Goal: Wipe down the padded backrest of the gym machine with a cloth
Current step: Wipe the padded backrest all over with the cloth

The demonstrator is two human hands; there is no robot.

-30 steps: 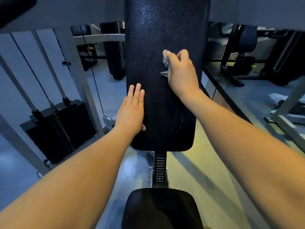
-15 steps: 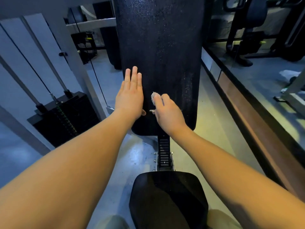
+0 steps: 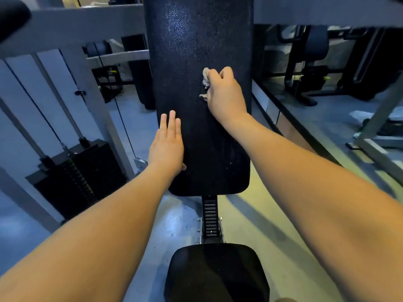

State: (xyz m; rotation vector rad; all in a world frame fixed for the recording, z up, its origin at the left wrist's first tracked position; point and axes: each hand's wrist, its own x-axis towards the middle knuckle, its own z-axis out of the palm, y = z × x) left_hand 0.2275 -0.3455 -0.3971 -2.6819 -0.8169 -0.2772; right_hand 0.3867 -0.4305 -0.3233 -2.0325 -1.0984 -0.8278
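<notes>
The black padded backrest (image 3: 192, 44) stands upright in the middle of the view, its surface speckled and shiny near the top. My right hand (image 3: 224, 92) grips a small pale cloth (image 3: 205, 78) with curled fingers and presses it against the pad's right half, at mid height. Most of the cloth is hidden under the hand. My left hand (image 3: 166, 144) lies flat on the pad's lower left edge, fingers straight and together.
The black seat pad (image 3: 216, 271) sits below, joined by a ribbed adjuster post (image 3: 209, 214). A weight stack (image 3: 74, 175) with cables stands at the left behind grey frame bars (image 3: 65, 25). Other dark machines (image 3: 314, 62) stand at the right.
My right hand has carried the cloth from the pad's bottom edge back up to mid height on the right. My left hand has stayed flat on the lower left edge.
</notes>
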